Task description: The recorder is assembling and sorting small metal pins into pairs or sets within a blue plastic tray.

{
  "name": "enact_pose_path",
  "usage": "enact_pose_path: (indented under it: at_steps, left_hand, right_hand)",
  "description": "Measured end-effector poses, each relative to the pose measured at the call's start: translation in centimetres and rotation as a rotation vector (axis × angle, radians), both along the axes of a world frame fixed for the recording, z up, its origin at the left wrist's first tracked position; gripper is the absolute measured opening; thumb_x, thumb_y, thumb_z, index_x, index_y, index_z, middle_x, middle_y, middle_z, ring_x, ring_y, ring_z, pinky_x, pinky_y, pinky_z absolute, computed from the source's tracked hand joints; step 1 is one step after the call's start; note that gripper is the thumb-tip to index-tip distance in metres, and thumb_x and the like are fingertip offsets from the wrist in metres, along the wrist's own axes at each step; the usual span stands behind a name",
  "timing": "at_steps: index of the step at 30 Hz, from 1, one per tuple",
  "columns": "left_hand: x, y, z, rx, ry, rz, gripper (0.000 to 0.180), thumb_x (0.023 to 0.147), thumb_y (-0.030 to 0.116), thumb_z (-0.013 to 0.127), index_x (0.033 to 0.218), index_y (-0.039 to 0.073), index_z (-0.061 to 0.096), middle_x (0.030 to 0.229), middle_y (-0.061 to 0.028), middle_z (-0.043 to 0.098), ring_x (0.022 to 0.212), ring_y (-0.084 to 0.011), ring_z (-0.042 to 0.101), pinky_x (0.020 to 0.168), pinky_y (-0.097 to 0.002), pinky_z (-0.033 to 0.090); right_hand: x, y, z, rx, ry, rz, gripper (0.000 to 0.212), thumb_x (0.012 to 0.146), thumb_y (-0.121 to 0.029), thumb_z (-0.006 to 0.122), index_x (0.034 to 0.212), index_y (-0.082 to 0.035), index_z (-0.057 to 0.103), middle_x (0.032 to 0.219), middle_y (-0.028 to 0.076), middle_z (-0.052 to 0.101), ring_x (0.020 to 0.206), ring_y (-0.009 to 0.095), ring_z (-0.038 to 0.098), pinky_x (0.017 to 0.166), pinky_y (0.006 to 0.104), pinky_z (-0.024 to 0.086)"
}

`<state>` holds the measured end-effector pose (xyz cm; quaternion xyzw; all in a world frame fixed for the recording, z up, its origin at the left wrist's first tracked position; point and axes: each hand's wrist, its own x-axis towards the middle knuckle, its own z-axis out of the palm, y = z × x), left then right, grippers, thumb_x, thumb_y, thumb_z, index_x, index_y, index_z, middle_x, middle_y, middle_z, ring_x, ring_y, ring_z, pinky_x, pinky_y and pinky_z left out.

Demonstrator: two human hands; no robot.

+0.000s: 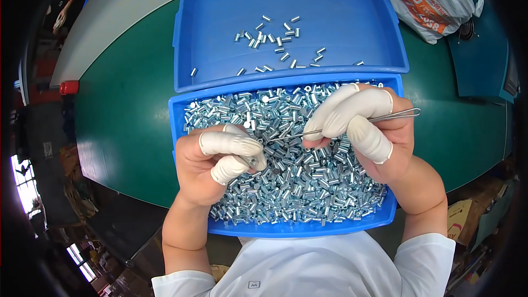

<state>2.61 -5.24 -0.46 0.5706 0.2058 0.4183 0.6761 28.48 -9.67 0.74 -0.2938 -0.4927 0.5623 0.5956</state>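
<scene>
My left hand [206, 159] is closed in a pinch, with white finger cots on its thumb and fingers. Between those fingertips sits a small silvery metal sleeve [252, 161], its round end showing. My right hand [379, 126], also in white finger cots, grips a thin metal wire tool [393, 116] with a looped back end. The tool's tip points left and reaches the left fingertips; whether it enters the sleeve is hidden. Both hands are over a blue bin [302, 230] filled with loose metal sleeves [297, 187].
Beyond the bin, a shallower blue tray [231, 5] holds several scattered sleeves. Both stand on a green table [126, 126]. A white plastic bag [434, 0] with orange print lies at the far right, and a red object [69, 87] is at the left edge.
</scene>
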Motion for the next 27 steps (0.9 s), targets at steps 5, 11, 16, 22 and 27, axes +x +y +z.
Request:
enact_pose_path:
  at_steps: [5, 11, 16, 22, 27]
  left_hand:
    - [0.0, 0.2, -0.1, -0.135, -0.133, -0.021, 0.026, 0.095, 0.018, 0.073, 0.109, -0.004, 0.069, 0.085, -0.0181, 0.070, 0.074, -0.0218, 0.067, 0.061, -0.0306, 0.054]
    - [0.9, 0.1, 0.6, -0.200, -0.141, -0.009, 0.020, 0.096, 0.023, 0.073, 0.108, 0.008, 0.069, 0.072, -0.0055, 0.064, 0.057, -0.0128, 0.052, 0.048, -0.0282, 0.035]
    - [0.3, 0.0, 0.3, -0.214, -0.181, -0.052, 0.022, 0.098, 0.020, 0.070, 0.109, 0.002, 0.068, 0.080, -0.0127, 0.067, 0.066, -0.0178, 0.059, 0.055, -0.0301, 0.045]
    - [-0.6, -0.3, 0.8, -0.155, -0.183, 0.013, 0.021, 0.102, 0.011, 0.060, 0.115, -0.005, 0.066, 0.097, -0.0179, 0.071, 0.082, -0.0213, 0.068, 0.070, -0.0311, 0.055]
    - [-5.5, -0.9, 3.0, -0.027, 0.032, 0.379, 0.015, 0.100, 0.001, 0.061, 0.114, -0.003, 0.065, 0.099, -0.0123, 0.072, 0.086, -0.0151, 0.071, 0.075, -0.0264, 0.057]
  right_hand:
    - [-0.1, 0.1, 0.3, -0.043, -0.018, -0.031, 0.021, 0.103, -0.019, 0.058, 0.097, 0.000, 0.067, 0.099, 0.021, 0.069, 0.085, 0.028, 0.073, 0.070, 0.0370, 0.061]
    - [0.0, 0.3, 0.1, -0.032, -0.029, -0.032, 0.021, 0.103, -0.018, 0.057, 0.097, 0.000, 0.066, 0.096, 0.022, 0.068, 0.083, 0.028, 0.072, 0.071, 0.0361, 0.060]
    - [0.3, 0.6, -0.5, 0.010, 0.032, 0.007, 0.019, 0.100, -0.006, 0.055, 0.102, 0.007, 0.069, 0.101, 0.021, 0.072, 0.087, 0.024, 0.073, 0.074, 0.0330, 0.060]
    - [-0.2, 0.9, -0.4, 0.040, -0.022, -0.012, 0.022, 0.102, -0.012, 0.054, 0.099, 0.005, 0.068, 0.097, 0.022, 0.071, 0.082, 0.027, 0.072, 0.071, 0.0345, 0.060]
    - [0.5, 0.7, -0.6, 0.071, -0.103, -0.027, 0.019, 0.106, -0.012, 0.045, 0.105, 0.001, 0.060, 0.097, 0.019, 0.062, 0.079, 0.024, 0.067, 0.072, 0.0323, 0.058]
